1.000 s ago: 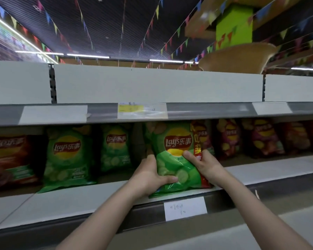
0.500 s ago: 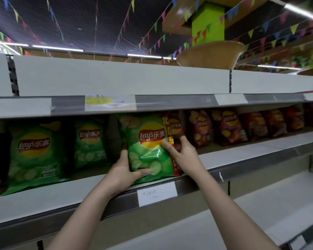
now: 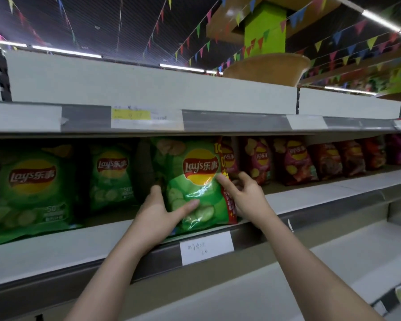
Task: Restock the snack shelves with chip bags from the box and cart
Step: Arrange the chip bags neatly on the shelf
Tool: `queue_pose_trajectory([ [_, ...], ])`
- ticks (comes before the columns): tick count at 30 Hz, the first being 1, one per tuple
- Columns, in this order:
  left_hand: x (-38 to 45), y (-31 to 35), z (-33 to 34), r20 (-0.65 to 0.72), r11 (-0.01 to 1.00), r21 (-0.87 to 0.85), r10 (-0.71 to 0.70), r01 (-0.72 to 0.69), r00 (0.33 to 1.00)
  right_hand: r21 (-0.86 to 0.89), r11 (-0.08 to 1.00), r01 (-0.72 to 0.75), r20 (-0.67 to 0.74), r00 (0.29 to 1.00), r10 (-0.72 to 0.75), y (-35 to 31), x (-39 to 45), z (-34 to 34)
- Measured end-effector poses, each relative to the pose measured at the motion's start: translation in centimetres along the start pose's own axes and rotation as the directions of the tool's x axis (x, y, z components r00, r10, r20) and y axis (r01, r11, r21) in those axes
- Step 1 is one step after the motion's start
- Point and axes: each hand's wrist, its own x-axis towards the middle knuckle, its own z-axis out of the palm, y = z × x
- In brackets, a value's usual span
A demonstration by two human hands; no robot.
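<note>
two hands grip green chip bag [image 3: 192, 181], still upright on shelf [image 3: 310, 195]

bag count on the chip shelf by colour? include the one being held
Green bags: 3, at left, behind it, and held by left hand and right hand
Red or maroon bags: about 7, far ones blurred
Total: about 10

The green chip bag [image 3: 195, 181] at the shelf front bears the logo "Lay's 乐事". Two green bags to its left, one [image 3: 33, 188] and another [image 3: 111, 177], carry the same logo and "-50%". The handwritten price tag [image 3: 206, 247] below is illegible.
</note>
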Motion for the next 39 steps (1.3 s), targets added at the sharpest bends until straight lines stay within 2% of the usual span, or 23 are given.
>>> queue_pose_trajectory([
  [3, 0.1, -0.1, 0.1, -0.115, 0.999, 0.012, 0.046, -0.045, 0.992, 0.069, 0.998, 0.000, -0.055, 0.998, 0.004, -0.4, -0.4, -0.3],
  [5, 0.1, -0.6, 0.1, -0.236, 0.988, -0.028, 0.143, -0.154, 0.961, 0.033, 0.999, 0.020, -0.124, 0.992, -0.015, -0.5, -0.8, -0.3],
  [7, -0.2, -0.7, 0.3, -0.370, 0.945, -0.086, 0.264, -0.315, 0.891, 0.006, 0.999, 0.047, -0.187, 0.981, -0.045, -0.6, -1.3, -0.3],
  [9, -1.2, -0.1, 1.1, -0.463, 0.879, -0.108, 0.369, -0.464, 0.806, 0.057, 0.997, 0.058, -0.189, 0.981, -0.046, -0.4, -2.3, -0.7],
  [11, -2.9, 1.4, 2.8, -0.475, 0.808, -0.111, 0.468, -0.578, 0.745, 0.105, 0.993, 0.056, -0.150, 0.988, -0.040, -0.2, -3.9, -2.0],
  [13, -4.5, 3.5, 5.6, -0.413, 0.750, -0.126, 0.555, -0.649, 0.722, 0.091, 0.994, 0.055, -0.137, 0.990, -0.042, 0.0, -6.2, -4.2],
  [15, -5.9, 6.0, 8.9, -0.342, 0.694, -0.227, 0.600, -0.683, 0.723, 0.120, 0.993, 0.019, -0.168, 0.986, 0.002, 0.5, -8.5, -7.2],
  [17, -6.6, 8.3, 12.2, -0.241, 0.657, -0.392, 0.602, -0.644, 0.761, 0.184, 0.982, -0.034, -0.231, 0.970, 0.077, 1.0, -10.4, -11.0],
  [20, -6.8, 11.2, 17.7, -0.063, 0.656, -0.538, 0.595, -0.530, 0.801, 0.228, 0.961, -0.154, -0.276, 0.937, 0.215, 1.8, -13.1, -17.6],
  [22, -6.8, 13.3, 22.5, 0.064, 0.648, -0.635, 0.586, -0.420, 0.807, 0.184, 0.957, -0.224, -0.320, 0.907, 0.273, 3.0, -15.1, -22.8],
  [25, -7.3, 16.9, 29.6, 0.173, 0.606, -0.740, 0.593, -0.294, 0.787, 0.076, 0.941, -0.331, -0.399, 0.854, 0.333, 4.2, -18.4, -30.0],
  [28, -8.9, 21.4, 36.2, 0.282, 0.548, -0.826, 0.601, -0.129, 0.748, 0.046, 0.901, -0.432, -0.521, 0.759, 0.391, 4.7, -22.1, -36.4],
  [30, -10.4, 24.3, 40.1, 0.372, 0.534, -0.845, 0.618, -0.023, 0.692, 0.059, 0.874, -0.482, -0.587, 0.692, 0.421, 4.9, -24.6, -40.1],
  [33, -13.8, 28.6, 45.5, 0.488, 0.528, -0.842, 0.661, 0.109, 0.570, 0.019, 0.821, -0.571, -0.675, 0.598, 0.431, 5.1, -28.0, -45.3],
  [39, -18.1, 34.7, 53.4, 0.618, 0.571, -0.786, 0.730, 0.238, 0.290, 0.025, 0.750, -0.661, -0.837, 0.397, 0.377, 5.0, -32.6, -53.9],
])
